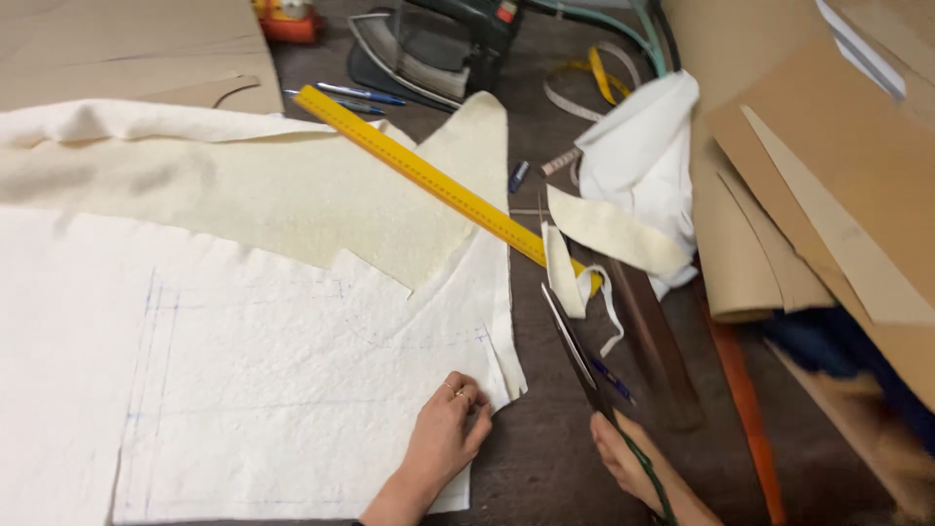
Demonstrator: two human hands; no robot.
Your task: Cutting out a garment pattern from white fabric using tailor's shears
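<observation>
White marked fabric [292, 390] is pinned flat under spread left hand [450, 429] fingers — scissors [575, 346], gripped closed in right hand [628, 463], lie just right, blades pointing away.

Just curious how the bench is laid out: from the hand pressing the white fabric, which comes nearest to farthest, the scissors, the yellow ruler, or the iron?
From the left hand:
1. Scissors, just to its right.
2. Yellow ruler, farther up, lying diagonally.
3. Iron, at the bench's far edge.
</observation>
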